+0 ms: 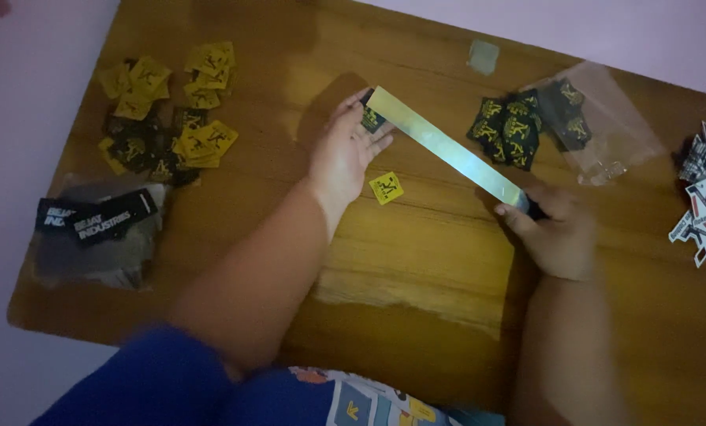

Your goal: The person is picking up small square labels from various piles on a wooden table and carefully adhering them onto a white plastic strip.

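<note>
Nearby, the right hand [562,237] pinches the near end of a long shiny strip [447,150], thumb and fingers closed on it. The strip runs slanted across the wooden table [416,268] to the left hand [343,154], which lies flat with fingers spread and presses the far end down, probably to keep it straight. A dark label [371,120] sits under those fingers. One yellow label [386,188] lies just beside the left hand. Farther off, a clear bag [605,130] with dark labels lies at right, and a yellow pile [171,110] at left.
</note>
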